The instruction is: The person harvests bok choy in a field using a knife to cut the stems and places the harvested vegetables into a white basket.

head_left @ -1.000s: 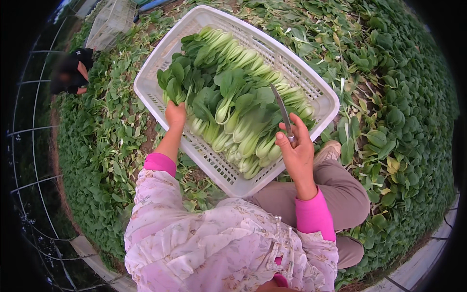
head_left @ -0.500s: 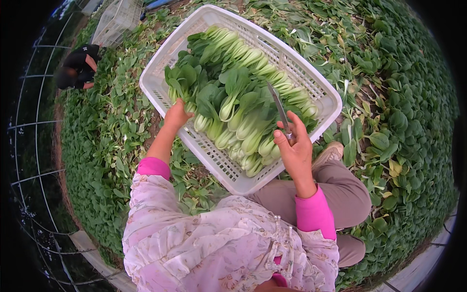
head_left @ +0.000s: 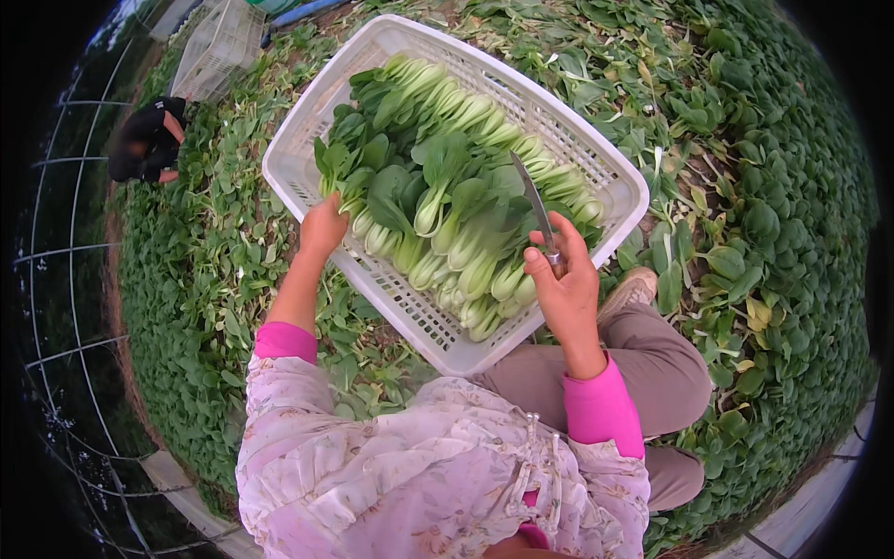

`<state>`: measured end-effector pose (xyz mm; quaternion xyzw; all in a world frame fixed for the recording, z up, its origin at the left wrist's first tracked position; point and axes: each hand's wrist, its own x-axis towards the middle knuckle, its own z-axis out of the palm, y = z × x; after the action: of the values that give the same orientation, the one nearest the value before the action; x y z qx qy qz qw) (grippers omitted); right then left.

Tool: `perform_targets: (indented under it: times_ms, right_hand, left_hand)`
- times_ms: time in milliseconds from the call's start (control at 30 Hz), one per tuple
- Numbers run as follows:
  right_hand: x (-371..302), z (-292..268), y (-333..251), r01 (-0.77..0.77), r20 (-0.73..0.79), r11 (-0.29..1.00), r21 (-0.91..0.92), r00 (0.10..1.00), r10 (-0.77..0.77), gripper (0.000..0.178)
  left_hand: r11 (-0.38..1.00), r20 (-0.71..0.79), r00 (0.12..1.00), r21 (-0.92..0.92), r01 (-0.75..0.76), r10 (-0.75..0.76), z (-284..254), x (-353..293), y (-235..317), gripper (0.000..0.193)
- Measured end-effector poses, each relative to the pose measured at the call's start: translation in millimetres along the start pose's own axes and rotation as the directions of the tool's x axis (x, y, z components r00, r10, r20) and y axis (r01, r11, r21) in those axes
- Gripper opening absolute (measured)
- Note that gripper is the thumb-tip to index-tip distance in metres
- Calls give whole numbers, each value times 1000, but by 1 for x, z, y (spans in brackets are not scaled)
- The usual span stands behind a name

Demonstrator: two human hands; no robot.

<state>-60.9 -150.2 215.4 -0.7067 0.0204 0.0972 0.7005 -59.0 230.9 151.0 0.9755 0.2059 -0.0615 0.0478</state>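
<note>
A white slotted plastic crate (head_left: 391, 296) full of bok choy (head_left: 470, 247) lies before me, its long side slanting down to the right. The stalks sit in two rows, white-green bases lined up. At the crate's left edge, my left hand (head_left: 324, 226) is closed around the base of a leafy bok choy (head_left: 346, 173) at the row's end; its fingertips are partly hidden by leaves. Over the crate's right part, my right hand (head_left: 568, 289) grips a knife (head_left: 535, 203), blade pointing up and away. The handle is mostly hidden in the palm.
Trimmed leaves (head_left: 256, 219) litter the ground around the crate. Standing greens (head_left: 792, 224) grow densely on the right. My bent leg (head_left: 652, 368) is beside the crate's near right corner. A person (head_left: 149, 140) stoops at the far left, near another white crate (head_left: 221, 47).
My left hand has shifted slightly left and nearer to me, with the bok choy lower against the row. The right hand and knife have barely moved. The view has tilted a little.
</note>
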Motion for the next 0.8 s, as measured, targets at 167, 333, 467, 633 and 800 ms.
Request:
perform_targets:
  times_ms: [167,333,467,633,800]
  right_hand:
    - [3,4,-7,-36,14,999,7,999,36,52]
    - [6,5,-4,-37,-7,999,-5,999,37,53]
    - [9,5,3,-59,-14,997,-43,998,59,53]
    - [12,-1,20,-80,-63,992,-94,995,74,54]
    - [19,4,23,-128,-106,987,-98,987,118,53]
  left_hand:
    - [816,-291,838,233,530,-461,-83,-5,-82,39]
    - [907,-495,868,350,235,-34,-60,18,-98,38]
    - [972,-109,991,212,102,-80,1,66,-27,48]
    - [960,118,962,163,227,-247,83,92,43,58]
    - [957,-22,983,226,184,-183,128,101,29,62]
